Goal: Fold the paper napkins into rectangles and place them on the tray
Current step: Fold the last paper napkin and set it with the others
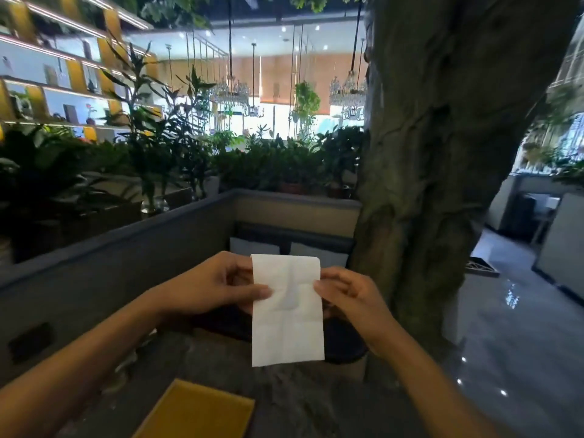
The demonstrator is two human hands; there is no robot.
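Fingers on creased rectangular napkin

No text, label, brand, number or sign can be read anywhere; the napkin at 6 o'clock is plain white, and the tray bears nothing.

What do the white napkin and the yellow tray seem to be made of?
Napkin: thin matte paper, with soft fold creases, and it hangs limp between the left hand and right hand.
Tray: probably plastic or lacquered wood; smooth, even yellow with a raised rim.
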